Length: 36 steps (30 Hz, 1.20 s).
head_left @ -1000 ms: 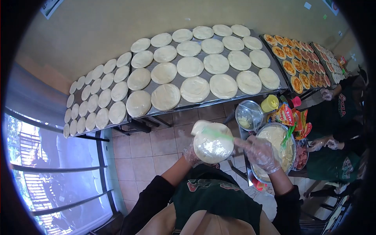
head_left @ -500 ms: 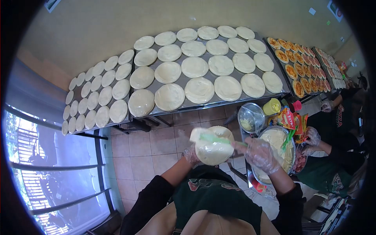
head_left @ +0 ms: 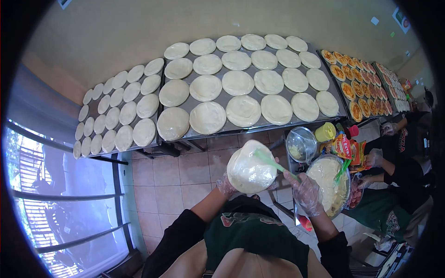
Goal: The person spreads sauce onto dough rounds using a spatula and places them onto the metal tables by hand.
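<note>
The dough [head_left: 250,176] is held up in the lower middle of the frame by the left hand [head_left: 225,185], whose gloved fingers are mostly hidden by it. The green spatula [head_left: 270,161] is gripped by its handle in the curled fingers of the right hand [head_left: 307,195], and its blade is set on the upper right of the dough.

For a good stroke, the blade is best kept flat and pressed lightly, so the soft top is not torn. The dough should be kept level, and the strokes stopped short of its rim, which may droop.

Above the dough, the front edge of the big tabletop [head_left: 259,96] is seen, with floor [head_left: 197,167] showing between. Most room is found to the left, over the floor. Less is found to the right, where the bowl [head_left: 348,193] could be bumped by the right hand just beside it.
</note>
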Each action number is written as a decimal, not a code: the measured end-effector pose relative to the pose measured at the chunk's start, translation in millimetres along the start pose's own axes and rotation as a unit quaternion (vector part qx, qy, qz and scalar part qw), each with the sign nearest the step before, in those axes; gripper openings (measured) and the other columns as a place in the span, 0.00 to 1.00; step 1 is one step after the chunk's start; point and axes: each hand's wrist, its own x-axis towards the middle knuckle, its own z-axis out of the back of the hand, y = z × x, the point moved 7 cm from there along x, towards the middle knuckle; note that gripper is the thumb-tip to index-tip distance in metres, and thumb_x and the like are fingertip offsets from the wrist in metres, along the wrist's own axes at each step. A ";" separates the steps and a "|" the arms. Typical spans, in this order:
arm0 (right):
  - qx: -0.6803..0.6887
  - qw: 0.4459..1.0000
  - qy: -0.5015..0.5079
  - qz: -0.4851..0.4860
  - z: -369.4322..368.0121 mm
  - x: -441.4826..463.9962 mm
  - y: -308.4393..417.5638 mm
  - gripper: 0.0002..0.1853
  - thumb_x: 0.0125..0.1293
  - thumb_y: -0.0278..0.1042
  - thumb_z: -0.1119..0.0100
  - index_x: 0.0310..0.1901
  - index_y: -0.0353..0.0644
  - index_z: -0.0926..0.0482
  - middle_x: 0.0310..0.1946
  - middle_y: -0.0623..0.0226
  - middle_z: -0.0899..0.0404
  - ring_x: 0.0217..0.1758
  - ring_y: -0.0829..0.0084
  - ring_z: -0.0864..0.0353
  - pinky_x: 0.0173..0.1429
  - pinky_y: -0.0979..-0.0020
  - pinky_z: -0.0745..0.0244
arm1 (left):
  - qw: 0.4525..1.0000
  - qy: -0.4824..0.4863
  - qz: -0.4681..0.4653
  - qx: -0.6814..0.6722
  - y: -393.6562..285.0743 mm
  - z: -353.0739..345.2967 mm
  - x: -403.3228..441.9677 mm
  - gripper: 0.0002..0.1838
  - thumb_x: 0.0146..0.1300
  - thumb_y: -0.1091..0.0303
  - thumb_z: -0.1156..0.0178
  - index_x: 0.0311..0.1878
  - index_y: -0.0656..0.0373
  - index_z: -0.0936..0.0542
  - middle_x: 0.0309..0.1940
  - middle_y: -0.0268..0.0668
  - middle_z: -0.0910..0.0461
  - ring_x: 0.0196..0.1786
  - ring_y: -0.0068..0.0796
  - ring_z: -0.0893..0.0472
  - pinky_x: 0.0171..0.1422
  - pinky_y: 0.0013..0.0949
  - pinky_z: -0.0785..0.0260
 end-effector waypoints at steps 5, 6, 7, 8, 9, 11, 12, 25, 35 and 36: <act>0.089 0.992 -0.030 -0.080 -6.3 5.3 -14.7 0.29 0.61 0.18 0.40 0.63 0.55 0.20 0.26 0.64 0.29 0.24 0.60 0.24 0.29 0.59 0.26 | 0.995 0.045 0.025 0.089 -0.3 -10.2 -12.4 0.39 0.75 0.35 0.61 0.80 0.48 0.45 0.79 0.47 0.46 0.78 0.55 0.39 0.72 0.72 0.39; 0.133 0.985 -0.034 -0.108 -9.4 5.1 -21.9 0.28 0.62 0.18 0.40 0.63 0.55 0.20 0.25 0.64 0.29 0.24 0.60 0.24 0.29 0.59 0.26 | 0.993 0.052 0.031 0.103 1.3 -7.7 -13.7 0.39 0.75 0.35 0.61 0.80 0.48 0.45 0.79 0.47 0.45 0.77 0.55 0.38 0.72 0.71 0.38; 0.134 0.985 -0.034 -0.107 -8.3 5.9 -23.1 0.28 0.62 0.18 0.40 0.63 0.55 0.20 0.25 0.64 0.29 0.24 0.60 0.24 0.29 0.59 0.26 | 0.991 0.059 0.037 0.117 0.7 -5.9 -14.6 0.40 0.74 0.34 0.60 0.80 0.48 0.45 0.79 0.47 0.45 0.77 0.55 0.38 0.72 0.69 0.37; 0.143 0.983 -0.043 -0.109 -4.2 6.9 -23.8 0.29 0.61 0.17 0.40 0.63 0.56 0.20 0.25 0.64 0.28 0.24 0.61 0.24 0.28 0.59 0.27 | 0.991 0.059 0.036 0.118 -3.9 -3.6 -14.5 0.40 0.74 0.34 0.60 0.80 0.48 0.45 0.79 0.47 0.45 0.77 0.55 0.38 0.72 0.69 0.37; 0.152 0.981 -0.050 -0.111 -0.3 7.9 -23.3 0.30 0.59 0.17 0.40 0.62 0.58 0.20 0.25 0.64 0.28 0.24 0.61 0.24 0.28 0.60 0.27 | 0.991 0.066 0.056 0.104 -5.4 -3.8 -14.3 0.39 0.74 0.35 0.60 0.80 0.49 0.45 0.79 0.48 0.44 0.77 0.55 0.37 0.72 0.68 0.36; 0.152 0.987 -0.018 -0.056 2.5 12.3 -8.4 0.30 0.59 0.18 0.40 0.62 0.58 0.20 0.25 0.65 0.28 0.24 0.62 0.24 0.28 0.60 0.27 | 0.990 0.071 0.078 0.089 -5.8 -1.9 -16.8 0.39 0.74 0.35 0.59 0.80 0.49 0.45 0.78 0.49 0.44 0.77 0.54 0.37 0.72 0.67 0.36; 0.149 0.989 0.012 -0.003 3.6 14.5 5.2 0.30 0.58 0.19 0.39 0.62 0.58 0.19 0.25 0.65 0.28 0.24 0.62 0.24 0.27 0.60 0.27 | 0.995 0.029 0.056 0.074 -10.1 9.6 -17.8 0.39 0.74 0.35 0.58 0.80 0.49 0.44 0.78 0.49 0.43 0.77 0.54 0.36 0.72 0.66 0.36; 0.038 0.991 0.086 0.099 22.8 70.2 38.6 0.28 0.58 0.24 0.37 0.61 0.58 0.20 0.26 0.65 0.32 0.23 0.61 0.25 0.25 0.59 0.29 | 0.980 -0.076 -0.027 0.183 -47.1 73.4 -19.3 0.37 0.74 0.42 0.52 0.76 0.57 0.38 0.75 0.54 0.38 0.74 0.55 0.32 0.75 0.59 0.36; 0.191 0.981 0.029 0.000 -33.7 15.2 -3.3 0.31 0.56 0.23 0.38 0.64 0.57 0.20 0.26 0.68 0.30 0.25 0.67 0.25 0.25 0.63 0.29 | 0.998 0.026 -0.019 0.054 -38.5 -9.0 -32.0 0.42 0.70 0.34 0.53 0.78 0.52 0.40 0.77 0.53 0.44 0.76 0.60 0.38 0.72 0.73 0.40; 0.191 0.981 0.030 0.000 -30.9 17.9 3.6 0.31 0.56 0.23 0.38 0.64 0.57 0.20 0.26 0.68 0.30 0.25 0.67 0.25 0.25 0.63 0.29 | 1.000 0.016 -0.012 0.001 -35.0 -12.1 -31.8 0.40 0.72 0.34 0.55 0.78 0.50 0.41 0.77 0.51 0.43 0.77 0.59 0.39 0.74 0.72 0.43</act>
